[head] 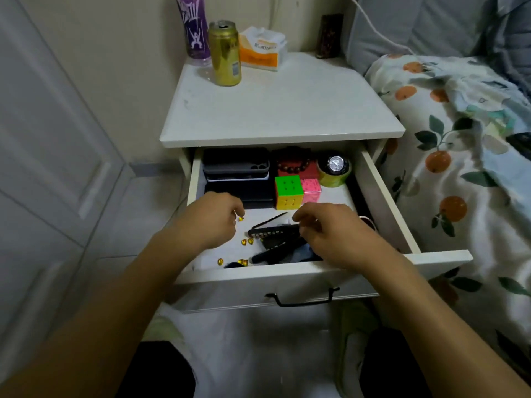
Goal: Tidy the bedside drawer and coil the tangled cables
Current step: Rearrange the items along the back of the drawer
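While we crouch at the open bedside drawer (388,193), its back row already looks settled: phone cases (236,163), a speed cube (288,192), a tape roll (334,170). Up front lies a dark clutter of cables (283,248), with yellow capsules (247,241) scattered beside it. Our left hand (214,218) pinches one capsule in its grip; our right hand (334,228) hovers curled over the clutter, and we cannot tell what it grasps. Next, we judge, gather the capsules, then lift the cables out to coil.
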Demonstrator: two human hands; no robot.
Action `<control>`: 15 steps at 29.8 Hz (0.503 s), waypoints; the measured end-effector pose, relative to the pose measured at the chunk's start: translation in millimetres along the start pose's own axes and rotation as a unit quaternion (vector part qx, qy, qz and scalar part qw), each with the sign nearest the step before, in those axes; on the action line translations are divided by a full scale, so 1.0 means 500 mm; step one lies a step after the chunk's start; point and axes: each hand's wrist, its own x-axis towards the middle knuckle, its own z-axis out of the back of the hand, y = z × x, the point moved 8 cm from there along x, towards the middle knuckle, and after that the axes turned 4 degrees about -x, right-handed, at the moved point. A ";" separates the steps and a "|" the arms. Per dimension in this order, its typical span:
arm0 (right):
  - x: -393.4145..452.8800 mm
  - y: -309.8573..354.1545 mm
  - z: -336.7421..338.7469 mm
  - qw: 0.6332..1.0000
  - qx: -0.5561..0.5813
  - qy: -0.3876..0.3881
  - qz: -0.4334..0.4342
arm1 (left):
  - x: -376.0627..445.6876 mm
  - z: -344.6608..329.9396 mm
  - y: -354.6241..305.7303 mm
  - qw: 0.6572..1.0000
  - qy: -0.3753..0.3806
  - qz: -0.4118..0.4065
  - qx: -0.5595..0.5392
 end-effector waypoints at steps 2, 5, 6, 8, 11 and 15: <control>0.037 -0.004 -0.012 0.999 -0.028 0.025 0.010 | 0.013 0.002 0.019 1.000 0.012 -0.001 0.003; 0.086 -0.023 -0.031 0.995 -0.072 0.069 0.007 | 0.031 0.008 0.045 1.000 0.007 0.006 0.003; 0.096 -0.028 -0.045 0.992 -0.088 0.092 0.008 | 0.034 0.010 0.051 1.000 0.002 0.005 0.004; 0.106 -0.036 -0.070 0.983 -0.122 0.139 0.013 | 0.042 0.012 0.052 1.000 -0.020 -0.012 -0.014; 0.097 -0.043 -0.108 0.964 -0.166 0.204 0.022 | 0.048 -0.024 0.024 0.999 0.018 -0.036 -0.018; 0.110 -0.025 -0.123 0.956 -0.196 0.214 0.030 | 0.087 -0.074 -0.005 0.993 0.107 -0.035 0.046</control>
